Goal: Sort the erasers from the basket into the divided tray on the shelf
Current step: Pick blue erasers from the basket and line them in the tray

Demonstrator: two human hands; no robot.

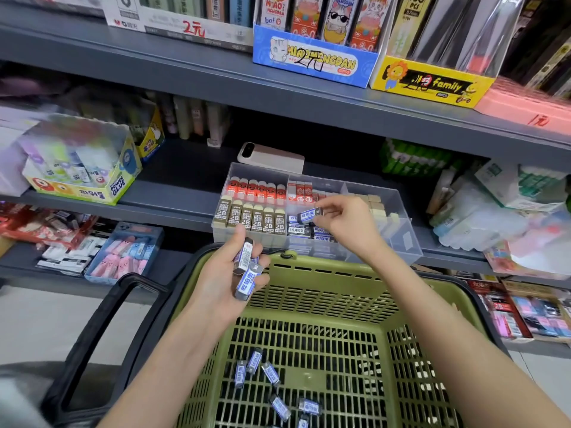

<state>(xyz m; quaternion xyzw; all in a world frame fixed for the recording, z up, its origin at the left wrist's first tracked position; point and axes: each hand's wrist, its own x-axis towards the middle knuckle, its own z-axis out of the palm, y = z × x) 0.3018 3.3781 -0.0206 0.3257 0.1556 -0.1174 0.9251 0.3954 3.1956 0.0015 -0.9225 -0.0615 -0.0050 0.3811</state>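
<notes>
Several erasers point(272, 378) remain in the basket point(321, 267). Right hand point(346, 223) pinches one eraser point(309, 215) over the tray point(398, 217), mid compartment. Left hand point(228, 273) grips a few more point(245, 273). Judged partway: most compartments filled.

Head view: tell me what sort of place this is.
Probably a stationery shop: grey shelves carry display boxes with handwritten prices, a divided tray holds packaged erasers, and a green shopping basket sits below.
</notes>
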